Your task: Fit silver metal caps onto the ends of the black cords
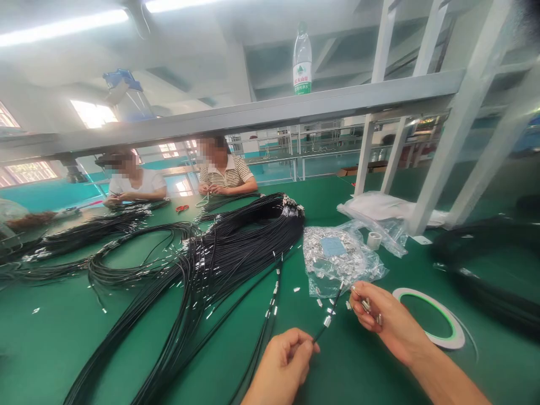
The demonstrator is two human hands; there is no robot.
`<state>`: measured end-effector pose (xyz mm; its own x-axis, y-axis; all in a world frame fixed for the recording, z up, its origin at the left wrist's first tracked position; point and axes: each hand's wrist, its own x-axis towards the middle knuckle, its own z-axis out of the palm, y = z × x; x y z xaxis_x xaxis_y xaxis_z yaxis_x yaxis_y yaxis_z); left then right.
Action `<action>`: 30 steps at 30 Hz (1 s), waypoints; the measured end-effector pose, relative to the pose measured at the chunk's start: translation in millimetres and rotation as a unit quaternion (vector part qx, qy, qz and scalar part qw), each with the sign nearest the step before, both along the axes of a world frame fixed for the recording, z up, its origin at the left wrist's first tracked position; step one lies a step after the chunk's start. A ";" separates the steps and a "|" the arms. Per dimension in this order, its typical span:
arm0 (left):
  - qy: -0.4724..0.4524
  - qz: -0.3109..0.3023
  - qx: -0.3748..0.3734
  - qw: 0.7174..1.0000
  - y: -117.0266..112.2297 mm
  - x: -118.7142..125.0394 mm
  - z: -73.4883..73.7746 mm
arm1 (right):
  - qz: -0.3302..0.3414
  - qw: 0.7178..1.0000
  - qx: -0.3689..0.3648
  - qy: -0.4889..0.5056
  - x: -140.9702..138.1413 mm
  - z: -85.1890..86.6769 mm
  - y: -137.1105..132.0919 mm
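My left hand (284, 363) is closed, pinching a thin black cable (320, 334) between thumb and fingers. A silvery metal sleeve (327, 321) sits around that cable, whose end points up and away toward the plastic bag. Close to the cable's tip, my right hand (386, 315) is curled with several small metal sleeves (366, 305) in its fingers. Whether a fingertip touches the cable end, I cannot tell. Just beyond lies a clear plastic bag (314, 264) full of such sleeves, with a blue label (333, 246) on it. A few loose sleeves (296, 289) are scattered on the green table.
A big bundle of black cables (253, 242) spreads across the left and middle of the table (169, 337). A roll of tape (458, 337) lies right of my right hand. Metal uprights (442, 129) and a shelf rail carry a bottle (302, 62). Two people (228, 171) work opposite.
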<state>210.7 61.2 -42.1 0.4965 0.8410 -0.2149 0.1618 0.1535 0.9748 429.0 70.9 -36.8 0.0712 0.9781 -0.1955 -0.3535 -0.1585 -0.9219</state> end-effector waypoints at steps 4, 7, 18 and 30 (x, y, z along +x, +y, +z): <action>0.009 0.020 -0.012 1.000 -1.0 1.7 8.0 | 0.086 0.992 0.001 -0.096 -2.7 3.1 -5.1; 0.011 0.031 -0.007 0.999 -1.3 2.6 11.8 | 0.148 0.981 0.002 -0.128 -6.3 3.6 -7.3; 0.011 -0.001 0.004 1.000 -1.2 1.1 4.8 | 0.060 0.998 0.018 0.023 4.3 -5.3 2.3; 0.026 -0.011 0.003 1.000 -1.0 0.6 -1.7 | -0.018 0.999 0.019 0.026 11.1 -0.1 0.8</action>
